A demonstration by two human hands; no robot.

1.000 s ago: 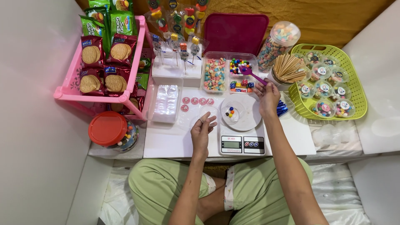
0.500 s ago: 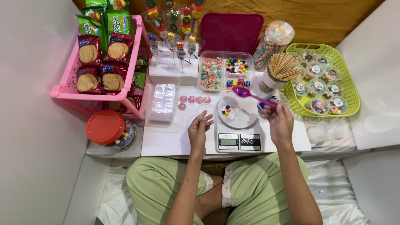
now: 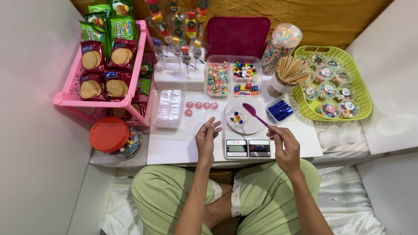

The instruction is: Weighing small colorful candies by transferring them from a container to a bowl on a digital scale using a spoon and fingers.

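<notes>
- Centrally, a small digital kitchen scale sits at the near edge of the white tabletop; every place below is told from it.
- On the scale's platform rests a clear round dish with a few coloured candy beads in it.
- The right hand hovers just right of the scale, fingers pinched shut around the handle of a purple scoop, whose bowl reaches over the dish.
- The left hand is just left of the scale, fingers closed lightly on a small clear round lid, held above the tabletop.
- Beyond the scale lies a divided clear tray of mixed candies, and behind that a maroon lid.
- Left of the tray stands a white block holding candy lollipops; nearer, a stack of clear lids and some round pink stickers.
- Far left of the scale are a pink rack of biscuit packets and a red-lidded jar.
- To the right and beyond are a cup of wooden sticks, a candy jar, blue twist ties, and a green basket of filled candy cups.
</notes>
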